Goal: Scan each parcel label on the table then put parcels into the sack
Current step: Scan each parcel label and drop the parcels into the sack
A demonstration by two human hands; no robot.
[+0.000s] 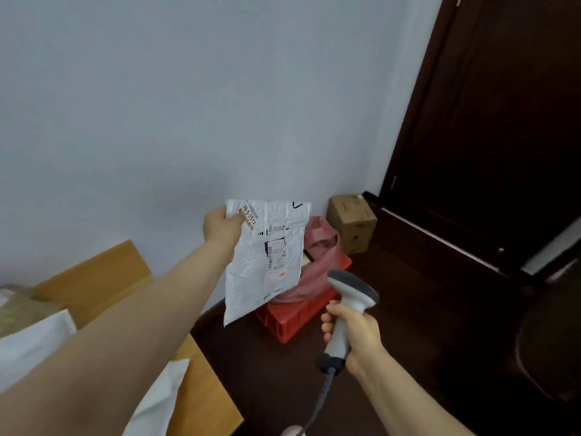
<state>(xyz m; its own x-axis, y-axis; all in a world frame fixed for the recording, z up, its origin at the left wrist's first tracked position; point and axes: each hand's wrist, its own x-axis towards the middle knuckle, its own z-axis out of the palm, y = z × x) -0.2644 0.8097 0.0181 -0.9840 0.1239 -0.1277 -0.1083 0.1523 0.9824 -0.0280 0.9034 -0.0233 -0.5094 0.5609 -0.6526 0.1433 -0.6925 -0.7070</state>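
Above the pink sack (pixel 322 247), which sits in a red crate (pixel 298 316), the left hand (pixel 221 226) hangs a white parcel (pixel 267 269), its fingers pinching the top corner, label facing the camera. Right of the sack, the right hand (pixel 356 333) has its fingers clenched round a grey scanner (pixel 352 291). Left of the sack, other parcels (pixel 34 341) lie on the table (pixel 204 401).

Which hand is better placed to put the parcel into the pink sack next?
The left hand: it holds the parcel, raised toward the sack. The right hand is busy gripping the scanner.
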